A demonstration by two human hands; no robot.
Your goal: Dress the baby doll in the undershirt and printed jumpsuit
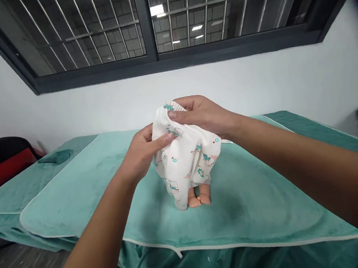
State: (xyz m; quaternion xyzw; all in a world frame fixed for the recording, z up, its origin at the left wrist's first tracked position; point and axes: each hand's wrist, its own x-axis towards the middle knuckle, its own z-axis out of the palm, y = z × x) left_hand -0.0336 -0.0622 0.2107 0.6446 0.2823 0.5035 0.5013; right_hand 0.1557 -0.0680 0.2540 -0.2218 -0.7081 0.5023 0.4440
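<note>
Both hands grip a white baby garment (184, 158) printed with small green, pink and brown figures. My left hand (144, 149) pinches its left side, thumb in front and fingers behind the cloth. Higher up, my right hand (200, 113) is closed on the upper edge, its thumb pressed on the fabric. The garment hangs over a baby doll, and only the doll's lower legs and feet (199, 196) show beneath the hem. Cloth and hands hide the doll's head and body. One loose part of the cloth hangs down left of the feet.
A green padded cover (87, 186) with white piping lies on the bed or table under the doll. Behind it stands a white wall (108, 102) with a dark-framed, barred window (157, 57). A black and red chair (9, 164) is at the left.
</note>
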